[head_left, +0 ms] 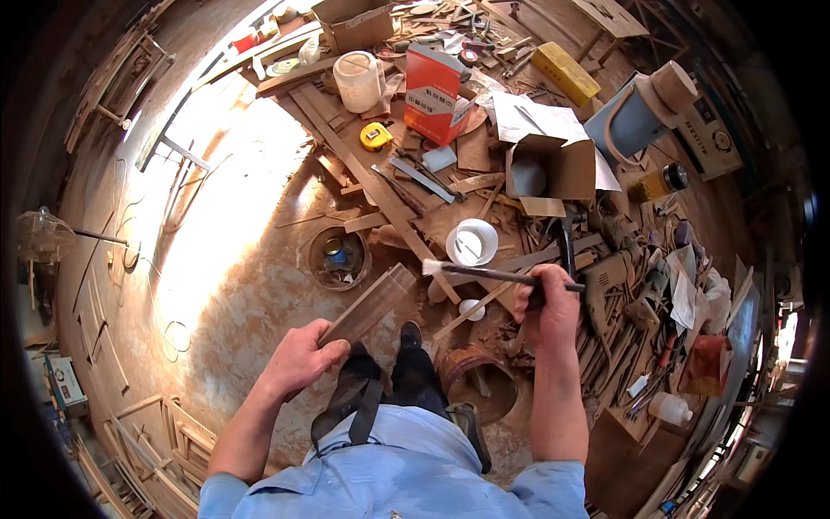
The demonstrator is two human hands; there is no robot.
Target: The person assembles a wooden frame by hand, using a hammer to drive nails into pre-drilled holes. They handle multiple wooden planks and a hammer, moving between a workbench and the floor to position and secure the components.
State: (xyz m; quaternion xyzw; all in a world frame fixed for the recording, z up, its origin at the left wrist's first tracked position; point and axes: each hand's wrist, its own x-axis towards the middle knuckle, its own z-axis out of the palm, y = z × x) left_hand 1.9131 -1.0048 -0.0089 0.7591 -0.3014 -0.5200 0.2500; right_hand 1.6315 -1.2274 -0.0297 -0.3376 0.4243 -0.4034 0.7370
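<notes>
My left hand point(298, 356) grips a brown wooden board point(370, 304), its far end tilted up and to the right. In my right hand point(555, 304) is a brush point(497, 276) with a long dark handle, held almost level. The brush's pale bristles point left, just beyond the far end of the board; I cannot tell whether they touch. A white tub point(472, 242) with something pale inside stands on the cluttered bench beyond the brush. Under the brush handle sits a small white cup point(472, 310).
Round buckets stand at mid-left point(313, 264) and by my legs point(450, 363). The workbench bears a yellow tape measure point(375, 136), a red-and-white box point(431, 95), a white jug point(358, 82), an open cardboard box point(571, 169), a large blue bottle point(627, 121) and several wood strips.
</notes>
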